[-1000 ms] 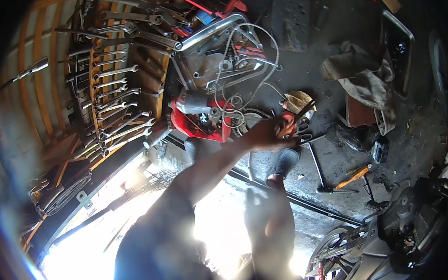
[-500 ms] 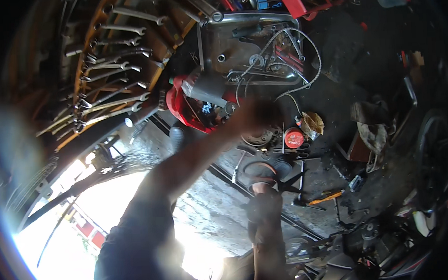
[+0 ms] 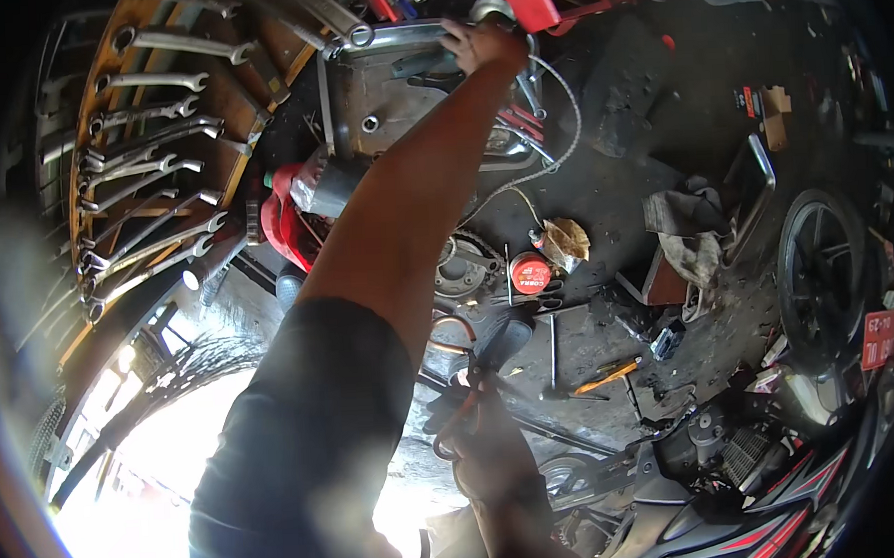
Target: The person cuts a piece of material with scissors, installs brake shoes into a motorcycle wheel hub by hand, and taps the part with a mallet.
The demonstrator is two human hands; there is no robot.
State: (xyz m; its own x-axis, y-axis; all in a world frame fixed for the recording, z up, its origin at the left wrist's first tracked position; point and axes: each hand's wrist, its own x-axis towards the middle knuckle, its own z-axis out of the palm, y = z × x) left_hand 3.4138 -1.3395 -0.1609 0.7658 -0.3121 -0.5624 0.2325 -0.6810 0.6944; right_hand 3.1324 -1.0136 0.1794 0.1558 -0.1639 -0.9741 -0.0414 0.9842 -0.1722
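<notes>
My left hand reaches over the far edge of a metal tray, its visible fingers spread. Right beside it is a silver round-ended can; whether the hand touches it I cannot tell. Lower in the view, my right hand is closed around a tool with orange handles, whose kind I cannot make out. Beyond this hand, a chain sprocket lies on the floor, partly behind my left forearm. A round red tin stands beside the sprocket.
Wrenches hang on a wooden rack at left. A braided cable crosses the tray's edge. On the floor lie an orange-handled hammer and a rag. A wheel and a motorcycle occupy the right side.
My left hand has moved from over the sprocket up to the tray's far edge. The orange-handled tool now shows in my right hand. The whole view has shifted.
</notes>
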